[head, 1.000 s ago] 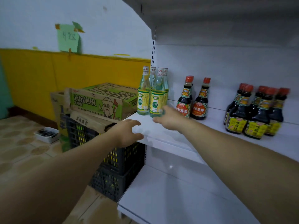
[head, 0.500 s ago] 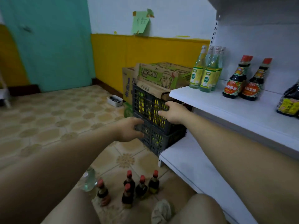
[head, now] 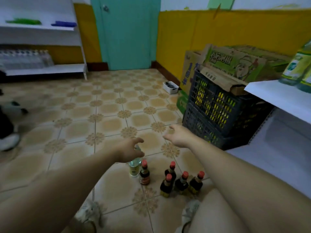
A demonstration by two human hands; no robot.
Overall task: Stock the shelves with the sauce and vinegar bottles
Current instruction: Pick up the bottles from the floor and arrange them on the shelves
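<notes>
Dim, soft blur, warped edges

We're in a small grocery shop by the looks of it: white display shelves [head: 277,96] on two sides, rows of bottles [head: 21,59] lined up on the far one, stacked plastic crates [head: 218,111], printed cartons [head: 235,59], and sauce bottles [head: 181,182] standing on the tiled floor [head: 109,111].

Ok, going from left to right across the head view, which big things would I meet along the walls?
white shelf unit → teal door → small white tray → dark crate → near white shelf
</notes>
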